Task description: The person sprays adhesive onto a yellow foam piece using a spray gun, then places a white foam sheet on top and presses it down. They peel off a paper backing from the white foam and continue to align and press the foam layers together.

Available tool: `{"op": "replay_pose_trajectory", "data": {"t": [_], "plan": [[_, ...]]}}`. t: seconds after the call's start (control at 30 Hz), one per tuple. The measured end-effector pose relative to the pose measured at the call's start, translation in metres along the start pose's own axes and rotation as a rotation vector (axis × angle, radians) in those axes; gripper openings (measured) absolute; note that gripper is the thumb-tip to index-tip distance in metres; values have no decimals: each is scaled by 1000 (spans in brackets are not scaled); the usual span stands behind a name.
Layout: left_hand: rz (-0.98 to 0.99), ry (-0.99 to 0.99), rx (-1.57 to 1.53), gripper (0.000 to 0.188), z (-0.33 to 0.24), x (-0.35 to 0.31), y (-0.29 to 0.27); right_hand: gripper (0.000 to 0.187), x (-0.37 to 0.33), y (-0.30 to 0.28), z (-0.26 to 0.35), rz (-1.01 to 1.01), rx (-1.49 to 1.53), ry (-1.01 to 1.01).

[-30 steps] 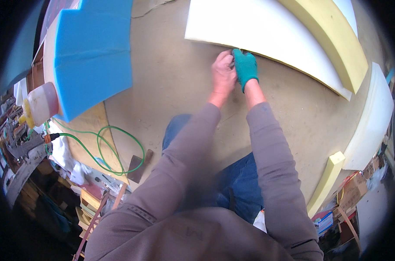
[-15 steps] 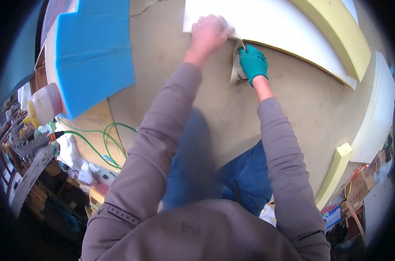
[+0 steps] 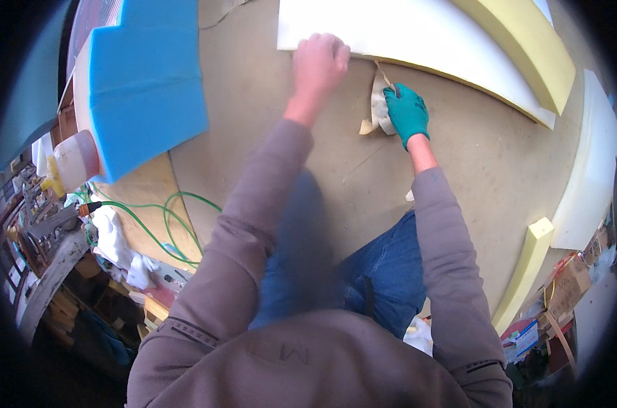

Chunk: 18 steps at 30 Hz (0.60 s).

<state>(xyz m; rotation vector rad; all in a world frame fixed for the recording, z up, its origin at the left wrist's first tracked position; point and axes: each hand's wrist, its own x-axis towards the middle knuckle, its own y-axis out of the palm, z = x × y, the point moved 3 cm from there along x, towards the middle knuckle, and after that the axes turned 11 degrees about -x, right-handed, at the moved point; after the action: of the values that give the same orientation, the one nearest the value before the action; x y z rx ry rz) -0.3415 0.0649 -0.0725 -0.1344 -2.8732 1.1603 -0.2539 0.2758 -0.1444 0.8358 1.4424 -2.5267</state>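
A large white foam sheet [image 3: 390, 30] with a yellowish near edge lies at the far side of the table. My bare left hand [image 3: 320, 64] is at that near edge, fingers curled over it and slightly blurred. In a teal knitted glove, my right hand [image 3: 407, 111] is closed on a crumpled, torn strip [image 3: 378, 109], beige on one side and whitish on the other. The strip's narrow upper end reaches up to the foam's edge; its lower end hangs over the tabletop. A small dark tip shows by the gloved fingers, too small to name.
Blue foam [image 3: 145, 88] lies at left beside a translucent jar [image 3: 76, 160] with a yellow cap. A green hose [image 3: 135, 221] coils below it. Yellow foam [image 3: 526, 51] borders the white sheet. At right are a yellow foam bar [image 3: 526, 272] and a curved white sheet [image 3: 584, 170].
My right hand has moved down and slightly right, drawing the strip away from the foam's edge. The left hand has shifted slightly down and left, and its fingers are more curled.
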Motion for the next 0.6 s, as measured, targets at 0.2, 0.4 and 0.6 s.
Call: {"op": "replay_pose_trajectory", "data": {"t": [0.2,0.4,0.6], "plan": [[75,-418,-422,43,-18,-33,37,41,-8,-14,-31,-48,12,-23],[28,-542,-713,46,-7,-40,75,41,-41,-20,-89,-100,130,65],[-276,-580,-757,32,13,-40,101,42,-123,-45,-250,-278,257,308]]}}
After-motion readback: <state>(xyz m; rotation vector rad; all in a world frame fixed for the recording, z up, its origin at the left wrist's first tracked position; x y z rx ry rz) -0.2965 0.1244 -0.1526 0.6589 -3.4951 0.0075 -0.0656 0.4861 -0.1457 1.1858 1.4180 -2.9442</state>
